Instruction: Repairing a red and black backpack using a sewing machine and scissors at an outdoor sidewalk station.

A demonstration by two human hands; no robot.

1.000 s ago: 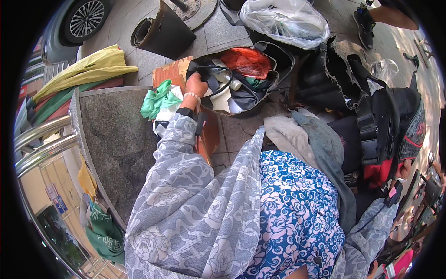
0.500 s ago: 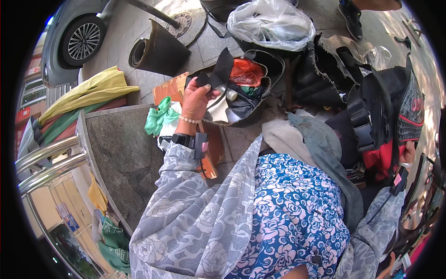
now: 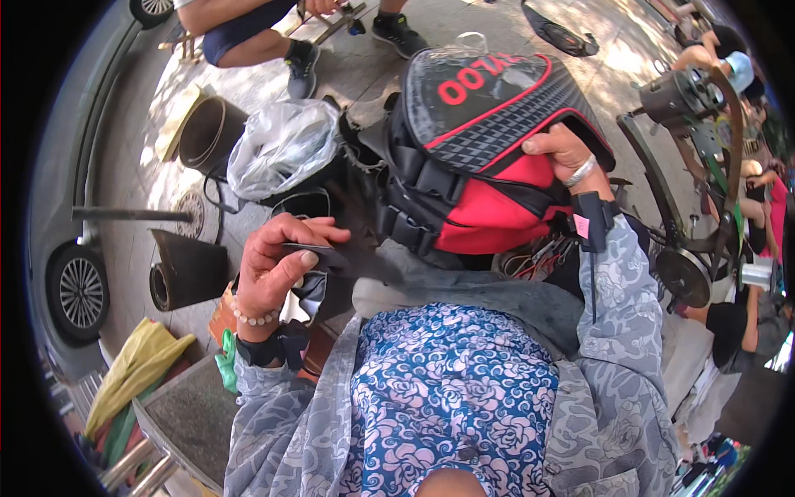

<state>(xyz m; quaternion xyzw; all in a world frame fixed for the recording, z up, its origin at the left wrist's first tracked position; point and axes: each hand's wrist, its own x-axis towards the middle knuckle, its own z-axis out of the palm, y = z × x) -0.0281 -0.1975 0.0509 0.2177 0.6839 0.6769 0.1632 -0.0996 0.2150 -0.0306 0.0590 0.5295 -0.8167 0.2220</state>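
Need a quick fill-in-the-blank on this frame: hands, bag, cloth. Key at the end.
1. The person's ____ hand pinches the black strip.
2. The right hand is on a bag coloured mainly black and ____.
3. On the strip-holding hand's wrist is a bracelet made of ____.
4. The cloth lying over the green one at the picture's lower left is ____.

Missing words: left; red; beads; yellow.

Strapped bag at right is red/black with grey checks and red trim, strip plain black, near shirt blue with pale rose print, jacket 2-tone grey floral, left cloth yellow, knotted scrap green, far-left plastic sack translucent white.
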